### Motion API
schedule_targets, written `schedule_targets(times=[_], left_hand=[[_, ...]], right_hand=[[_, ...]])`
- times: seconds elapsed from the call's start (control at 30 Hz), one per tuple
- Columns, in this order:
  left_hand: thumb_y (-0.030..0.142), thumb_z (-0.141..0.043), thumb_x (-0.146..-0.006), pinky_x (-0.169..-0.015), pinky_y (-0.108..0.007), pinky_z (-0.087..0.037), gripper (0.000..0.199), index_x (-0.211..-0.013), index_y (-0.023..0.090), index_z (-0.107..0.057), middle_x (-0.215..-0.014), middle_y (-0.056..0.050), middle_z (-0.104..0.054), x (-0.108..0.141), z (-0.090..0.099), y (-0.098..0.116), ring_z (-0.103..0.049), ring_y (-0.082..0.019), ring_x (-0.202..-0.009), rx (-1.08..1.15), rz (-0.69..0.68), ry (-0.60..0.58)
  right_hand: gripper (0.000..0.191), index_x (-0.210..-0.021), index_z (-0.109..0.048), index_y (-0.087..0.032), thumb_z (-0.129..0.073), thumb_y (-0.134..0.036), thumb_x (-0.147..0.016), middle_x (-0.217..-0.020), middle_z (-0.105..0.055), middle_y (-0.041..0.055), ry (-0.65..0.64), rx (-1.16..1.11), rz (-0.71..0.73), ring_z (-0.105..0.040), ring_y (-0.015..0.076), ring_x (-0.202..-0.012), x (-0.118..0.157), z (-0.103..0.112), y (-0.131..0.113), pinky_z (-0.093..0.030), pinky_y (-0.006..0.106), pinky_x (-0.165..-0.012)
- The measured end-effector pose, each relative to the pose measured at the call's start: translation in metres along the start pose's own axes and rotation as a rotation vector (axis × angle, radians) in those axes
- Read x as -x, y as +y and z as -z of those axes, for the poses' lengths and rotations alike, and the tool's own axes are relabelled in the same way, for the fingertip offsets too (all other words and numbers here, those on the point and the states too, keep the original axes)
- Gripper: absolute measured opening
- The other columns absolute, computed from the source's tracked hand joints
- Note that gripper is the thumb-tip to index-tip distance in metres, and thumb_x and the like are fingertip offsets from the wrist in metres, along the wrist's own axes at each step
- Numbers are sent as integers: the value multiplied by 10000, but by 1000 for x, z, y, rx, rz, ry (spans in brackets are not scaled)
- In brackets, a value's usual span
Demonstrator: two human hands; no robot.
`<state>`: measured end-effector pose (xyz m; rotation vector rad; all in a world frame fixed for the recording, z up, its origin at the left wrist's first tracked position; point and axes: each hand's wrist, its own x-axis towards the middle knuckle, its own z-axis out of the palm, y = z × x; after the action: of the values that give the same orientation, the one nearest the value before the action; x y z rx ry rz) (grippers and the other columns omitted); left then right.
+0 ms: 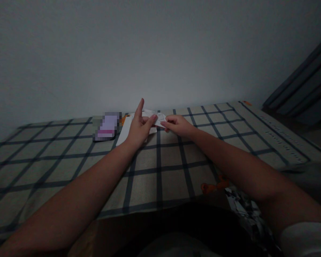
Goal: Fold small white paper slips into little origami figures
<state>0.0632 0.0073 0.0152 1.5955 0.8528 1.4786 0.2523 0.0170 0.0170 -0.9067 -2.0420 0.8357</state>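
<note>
Both hands [139, 127] [178, 125] pinch wht. paper [161, 120], prob. folded.

two hands: one left hand [139, 129], one right hand [178, 125]. white paper: at least two pieces, one folded piece [160, 120] between both hands, one flat sheet [125, 130] towards far edge of table; exact count hidden. one phone [107, 126], far edge, left of centre. one checked tablecloth [171, 157]. two lines of lettering [283, 146], right edge. orange patches [247, 103]: at least four, one at far right corner. one curtain [307, 85].
</note>
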Motion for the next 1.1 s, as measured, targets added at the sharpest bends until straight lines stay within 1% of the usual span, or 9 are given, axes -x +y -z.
schedule_targets(times=[0.13, 0.2, 0.33, 0.47, 0.57, 0.7, 0.87, 1.0, 1.1], left_hand=[[241, -789, -726, -396, -187, -291, 993, -1551, 243, -237, -510, 82, -576, 2, 0, 4, -380, -65, -359, -20, 20, 23], [235, -786, -720, -385, -189, -269, 980, -1544, 262, -256, -543, 67, -604, 2, -1, 7, -368, -59, -358, -1, 26, 26], [219, -803, -699, -372, -190, -251, 978, -1531, 288, -293, -577, 58, -634, 3, 0, 10, -342, -47, -347, 7, 34, 5], [239, -803, -720, -443, -187, -376, 1025, -1554, 276, -209, -643, 47, -673, 0, -1, 2, -481, -69, -411, 50, 62, -13], [246, -804, -722, -656, -231, -527, 1089, -1562, 244, -113, -804, 3, -726, -2, -3, -6, -677, -124, -683, 165, 156, 22], [243, -755, -780, -738, -299, -572, 926, -1524, 191, -207, -957, -82, -742, -3, -7, -8, -722, -164, -786, 257, 331, 33], [260, -745, -796, -791, -321, -576, 799, -1470, 222, -316, -937, -51, -732, 0, -10, -5, -720, -169, -844, 337, 340, 3], [212, -778, -725, -745, -283, -555, 784, -1415, 195, -406, -805, 4, -715, -2, -7, -10, -692, -134, -731, 274, 299, -15], [215, -753, -731, -698, -259, -533, 775, -1425, 182, -409, -755, 17, -705, -3, -2, -11, -671, -122, -669, 201, 255, -41]], right_hand=[[397, -667, -563, -168, -521, -490, -895, -618, -534, -15, -25, 45, 6, -450, 109, -595, 1, -1, 1, -324, 256, -581], [401, -684, -568, -168, -527, -512, -886, -626, -524, -16, -22, 40, 5, -447, 113, -604, 1, -2, 1, -315, 259, -581], [343, -760, -579, -173, -592, -506, -838, -676, -509, -20, 75, 2, 9, -431, 114, -623, 1, -4, 0, -316, 258, -584], [279, -726, -522, -188, -608, -432, -830, -661, -485, -26, 166, 61, 40, -418, 110, -604, 0, -6, -2, -326, 255, -584], [200, -750, -509, -195, -606, -352, -827, -697, -511, -15, 260, 153, 107, -451, 120, -633, 0, -5, -4, -354, 258, -615], [86, -786, -507, -194, -571, -236, -826, -764, -532, 6, 353, 273, 179, -477, 139, -697, -1, 0, -2, -372, 271, -674], [36, -804, -546, -177, -581, -176, -812, -825, -542, 29, 242, 416, 267, -489, 160, -770, -3, 1, 3, -368, 281, -717], [151, -833, -611, -165, -647, -310, -851, -885, -574, 52, 139, 422, 331, -514, 172, -832, -2, -2, 4, -381, 286, -752], [232, -859, -649, -158, -637, -390, -869, -858, -587, 47, 168, 354, 310, -515, 159, -776, -2, -3, 4, -393, 285, -721]])
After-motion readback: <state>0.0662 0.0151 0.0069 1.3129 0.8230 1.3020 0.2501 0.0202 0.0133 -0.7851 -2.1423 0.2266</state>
